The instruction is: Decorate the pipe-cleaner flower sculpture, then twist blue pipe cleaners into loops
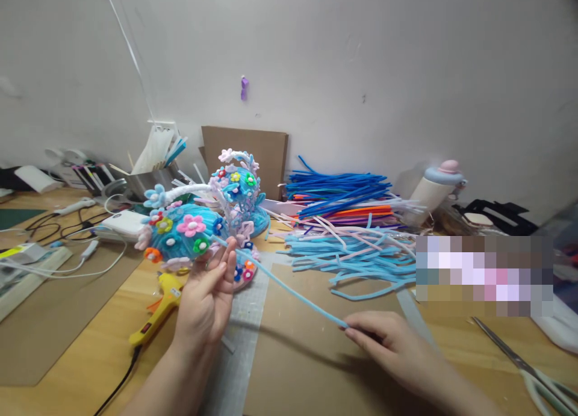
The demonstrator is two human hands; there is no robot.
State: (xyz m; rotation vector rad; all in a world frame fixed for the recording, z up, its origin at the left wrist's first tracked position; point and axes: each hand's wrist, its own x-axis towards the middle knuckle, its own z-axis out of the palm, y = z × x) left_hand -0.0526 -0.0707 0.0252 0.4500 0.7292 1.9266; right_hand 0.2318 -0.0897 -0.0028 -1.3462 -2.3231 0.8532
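Note:
My left hand (208,295) is raised over the table, fingers curled round the underside of a blue pipe-cleaner basket (183,232) dotted with small coloured flowers and a white handle. From the basket a long light-blue pipe cleaner (289,289) runs down to the right. My right hand (388,341) pinches its far end just above a brown cardboard sheet (307,356). A second flowered blue basket (239,190) stands behind the first.
A yellow glue gun (158,310) lies left of my left hand. Heaps of blue, orange and pink pipe cleaners (343,223) fill the middle back. Scissors (528,368) lie at the right. Cables, a white power bank (121,223) and a metal tool holder (149,178) crowd the left.

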